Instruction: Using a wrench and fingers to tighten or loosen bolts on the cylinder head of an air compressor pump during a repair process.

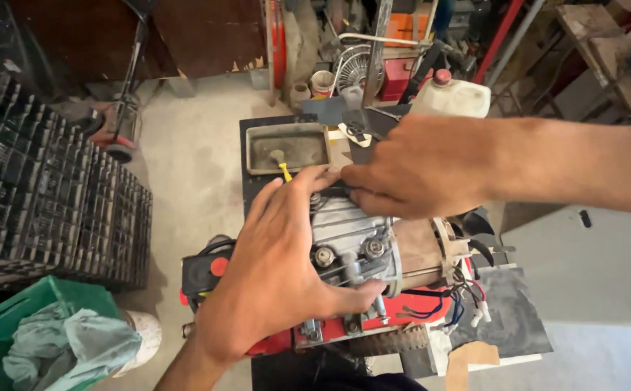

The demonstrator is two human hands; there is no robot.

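- Grey cast-metal engine block [352, 235] sits on red frame [402, 311] atop the dark bench [257, 130], centre of view.
- L hand [279, 268] spread flat over block, thumb hooked at its front; not gripping.
- R hand [417, 170] fingers curled down at block's top edge; can't tell what they pinch.
- Risk: loose wires [460, 304] nr R side could snag; block could tip off frame if pushed.

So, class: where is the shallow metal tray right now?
The metal tray sits upper-centre in the head view, just beyond the left hand, left of the right hand.
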